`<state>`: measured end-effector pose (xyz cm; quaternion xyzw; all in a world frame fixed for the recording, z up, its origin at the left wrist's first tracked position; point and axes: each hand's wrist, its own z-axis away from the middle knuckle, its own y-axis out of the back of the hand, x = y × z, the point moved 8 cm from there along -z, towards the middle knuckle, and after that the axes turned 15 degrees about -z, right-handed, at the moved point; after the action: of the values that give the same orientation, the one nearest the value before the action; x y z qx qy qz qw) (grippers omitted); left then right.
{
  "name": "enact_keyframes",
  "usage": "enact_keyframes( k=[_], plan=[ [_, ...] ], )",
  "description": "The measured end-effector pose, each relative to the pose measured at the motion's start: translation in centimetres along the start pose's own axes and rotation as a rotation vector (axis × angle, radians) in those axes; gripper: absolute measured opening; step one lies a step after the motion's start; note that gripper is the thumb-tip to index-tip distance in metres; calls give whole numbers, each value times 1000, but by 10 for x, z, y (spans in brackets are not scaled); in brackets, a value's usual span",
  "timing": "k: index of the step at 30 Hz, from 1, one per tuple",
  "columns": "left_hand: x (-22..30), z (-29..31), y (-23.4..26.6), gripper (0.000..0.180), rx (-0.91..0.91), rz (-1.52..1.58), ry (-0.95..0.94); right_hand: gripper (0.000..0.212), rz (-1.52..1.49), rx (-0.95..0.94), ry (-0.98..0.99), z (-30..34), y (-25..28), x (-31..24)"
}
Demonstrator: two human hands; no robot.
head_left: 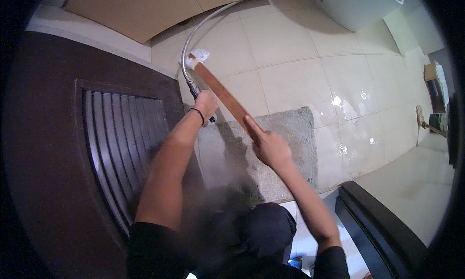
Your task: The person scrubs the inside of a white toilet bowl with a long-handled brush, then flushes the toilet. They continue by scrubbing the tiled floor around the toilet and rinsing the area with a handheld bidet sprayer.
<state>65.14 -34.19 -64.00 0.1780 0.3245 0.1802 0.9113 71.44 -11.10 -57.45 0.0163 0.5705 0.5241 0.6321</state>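
My left hand point(207, 103) is closed around the handle of a hose sprayer point(194, 89). Its silver metal hose point(186, 46) curves up toward the far wall. My right hand point(272, 149) grips the near end of a long wooden-handled brush point(220, 92), index finger laid along the wood. White foam or bristles point(199, 55) show at the brush's far end, beside the hose; which of the two I cannot tell. Under both hands lies a wet grey mat point(295, 129), partly dark and soaked.
A dark door point(48, 129) with louvres stands close on the left. Brown cardboard point(140, 12) leans at the back, and a white toilet point(361, 7) is at far right. Wet beige tiles point(290, 80) stretch between. A black door frame point(382, 225) is near right; a green container point(438, 121) sits beyond.
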Motion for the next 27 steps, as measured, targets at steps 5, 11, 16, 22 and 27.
enact_keyframes(
  k=[5, 11, 16, 22, 27],
  plan=[
    [-38, -9, -37, 16, -58, -79, 119, 99, -85, -42, 45, 31, 42, 16],
    [-40, -44, -80, 22, -159, -75, 134, 86, 238, -10, 61, -61, 82, 1],
    [-40, -43, -113, 22, -183, 31, 76, 74, 433, 68, 119, -48, 162, -42],
    [-49, -23, -88, 23, -157, 47, 24, 73, 251, 74, 315, -179, 86, -107],
    [-49, -16, -89, 23, -166, 55, 14, 67, 226, 137, 321, -234, 61, -145]
  ],
)
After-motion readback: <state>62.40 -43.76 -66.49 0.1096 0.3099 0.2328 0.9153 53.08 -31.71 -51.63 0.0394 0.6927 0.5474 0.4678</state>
